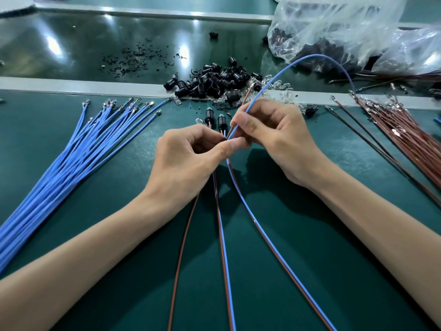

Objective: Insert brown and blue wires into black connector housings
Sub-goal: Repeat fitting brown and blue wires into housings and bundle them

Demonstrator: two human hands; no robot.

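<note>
My left hand (pixel 191 158) and my right hand (pixel 272 139) meet at the centre of the green mat. My right hand pinches a blue wire (pixel 307 59) that arcs up and to the right, together with a brown wire (pixel 247 95) beside it. My left hand pinches the same wires lower down, thumb against fingers. Two black connector housings (pixel 216 119) with wires in them lie just beyond my fingers. Paired brown and blue wires (pixel 223 247) trail toward me. A heap of loose black housings (pixel 214 83) sits behind.
A fan of blue wires (pixel 71 154) lies on the left and a bundle of brown wires (pixel 410 137) on the right. A clear plastic bag (pixel 353 32) of dark parts stands at the back right. Black debris (pixel 128 60) is scattered beyond the grey rail (pixel 71 86).
</note>
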